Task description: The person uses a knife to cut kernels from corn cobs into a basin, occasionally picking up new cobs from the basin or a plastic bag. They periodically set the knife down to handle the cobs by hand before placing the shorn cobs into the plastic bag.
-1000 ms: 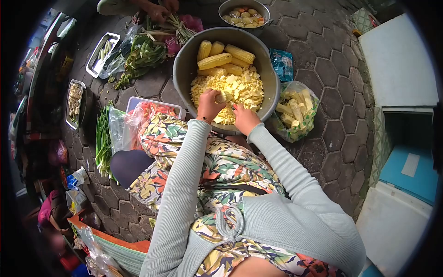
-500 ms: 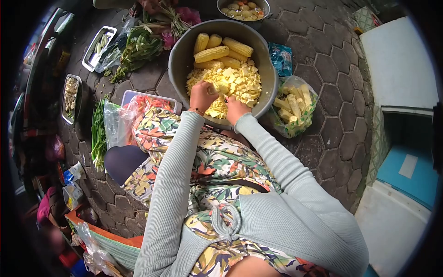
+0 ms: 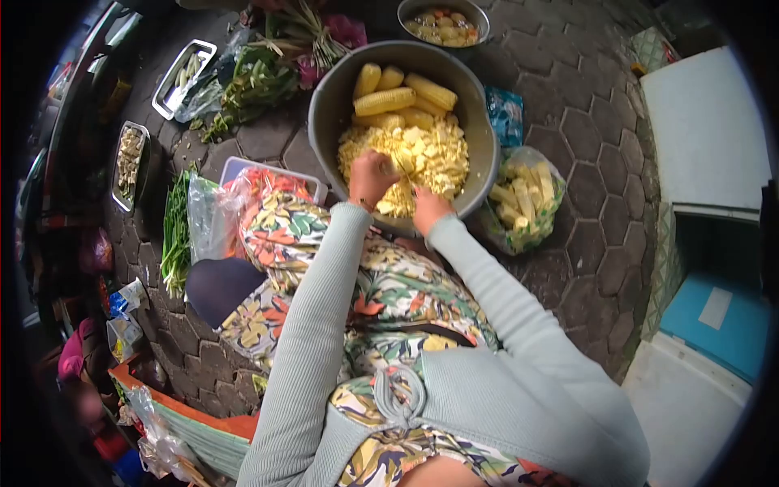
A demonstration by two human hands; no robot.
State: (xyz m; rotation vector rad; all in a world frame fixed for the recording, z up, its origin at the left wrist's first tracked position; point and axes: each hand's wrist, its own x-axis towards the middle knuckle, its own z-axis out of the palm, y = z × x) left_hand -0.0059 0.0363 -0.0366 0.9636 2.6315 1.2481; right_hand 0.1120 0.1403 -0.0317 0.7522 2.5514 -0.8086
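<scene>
A large grey tub stands in front of me, with whole peeled corn cobs at its far side and a heap of cut yellow corn kernels nearer. Over the near part of the heap, my left hand has its fingers curled round a yellow piece, mostly hidden, that looks like a corn cob. Close to its right, my right hand is closed, its fingertips near that piece; what it grips is too small to make out.
Right of the tub lie a bag of bare cobs and a blue packet. A bowl stands beyond. Leafy greens, metal trays, a plastic box and green onions are at the left.
The view has shifted, so the tub appears slightly further right and lower. Both hands remain over the kernels, with the yellow piece less visible in my left hand.
</scene>
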